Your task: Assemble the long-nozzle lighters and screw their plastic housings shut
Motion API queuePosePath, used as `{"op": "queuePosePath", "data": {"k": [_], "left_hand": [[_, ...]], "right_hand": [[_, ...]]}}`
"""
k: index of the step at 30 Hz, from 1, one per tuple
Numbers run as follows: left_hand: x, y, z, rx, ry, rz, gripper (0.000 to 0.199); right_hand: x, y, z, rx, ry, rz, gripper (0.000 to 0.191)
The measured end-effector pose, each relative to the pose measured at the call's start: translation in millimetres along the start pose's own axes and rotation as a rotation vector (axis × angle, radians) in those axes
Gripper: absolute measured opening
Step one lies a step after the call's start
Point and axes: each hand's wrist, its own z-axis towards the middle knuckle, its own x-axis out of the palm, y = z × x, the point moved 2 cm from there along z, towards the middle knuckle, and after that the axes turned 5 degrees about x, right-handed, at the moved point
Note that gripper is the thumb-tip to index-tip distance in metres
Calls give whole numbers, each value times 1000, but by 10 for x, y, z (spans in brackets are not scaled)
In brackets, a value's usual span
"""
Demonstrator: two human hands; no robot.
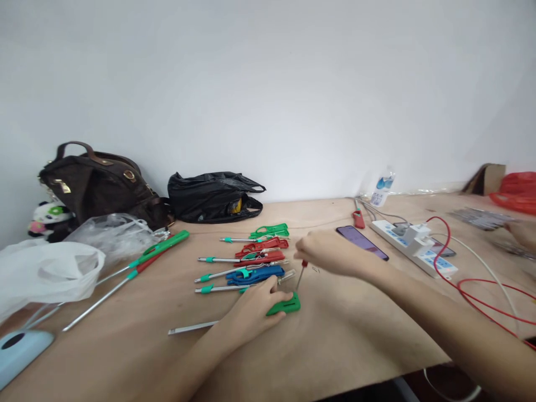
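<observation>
My left hand (262,304) holds a green long-necked lighter (288,305) down on the table, fingers closed around its handle. Its silver tube (190,328) points left from under my hand. My right hand (320,250) is closed on a small screwdriver (304,264) with a red handle. The shaft slants down to the green handle's right end; whether the tip sits in a screw is too small to tell. Beyond my left hand lie a blue lighter handle (255,274), red handles (262,251) and a green one (270,230), with metal tubes beside them.
Small screws (315,269) lie near my right hand. Rightward are a phone (362,242), a power strip (412,248), a red cable (469,296) and a bottle (382,188). Assembled lighters (163,247), plastic bags (54,268) and a brown bag (100,187) stand left. Another person's hand (523,231) shows far right.
</observation>
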Motion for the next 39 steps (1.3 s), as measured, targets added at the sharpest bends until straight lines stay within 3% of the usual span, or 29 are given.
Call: {"op": "queuePosePath", "data": {"k": [4, 7, 11, 19, 25, 28, 31, 34, 39], "left_hand": [[-12, -32, -21, 37, 2, 4, 37], [-39, -56, -36, 68, 48, 6, 39], [-71, -83, -52, 94, 80, 5, 39], [-102, -106, -73, 104, 134, 47, 41], [-151, -97, -86, 93, 165, -68, 44], [-170, -63, -88, 100, 103, -180, 44], [-220, 75, -86, 46, -17, -232, 27], [-315, 325, -93, -94, -130, -166, 18], [-488, 647, -162, -257, -113, -60, 17]], "right_hand": [[238, -539, 201, 528, -152, 132, 28], [599, -686, 301, 644, -119, 118, 23], [1001, -626, 329, 687, -69, 84, 24], [1278, -528, 421, 583, -59, 79, 18], [1188, -500, 310, 433, -156, 139, 21], [1129, -390, 257, 230, -194, 292, 19], [1096, -226, 219, -23, -194, 471, 20], [1097, -86, 191, -161, -192, 517, 14], [1168, 35, 175, -253, -292, 484, 11]]}}
